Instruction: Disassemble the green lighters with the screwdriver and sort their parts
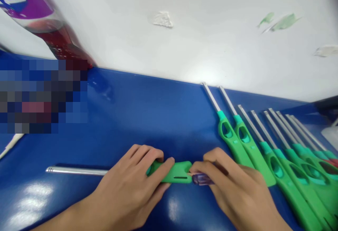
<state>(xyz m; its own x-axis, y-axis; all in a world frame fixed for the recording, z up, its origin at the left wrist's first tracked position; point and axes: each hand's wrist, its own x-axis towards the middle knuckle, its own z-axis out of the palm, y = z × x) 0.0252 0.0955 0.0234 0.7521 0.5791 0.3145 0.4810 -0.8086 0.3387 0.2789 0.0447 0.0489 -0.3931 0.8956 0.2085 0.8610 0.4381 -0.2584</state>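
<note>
Left hand (132,185) grips the green lighter (179,173) flat on the blue counter (158,118), apparently steadying it while the right hand (237,185) pinches the purple translucent piece (202,179) against its handle end.

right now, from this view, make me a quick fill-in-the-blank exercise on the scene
The left hand holds a lighter with a ____ body. Its metal tube points toward the picture's ____ edge. The right hand holds a translucent ____ piece by the lighter's other end. The tabletop is ____.

Missing words: green; left; purple; blue.
</note>
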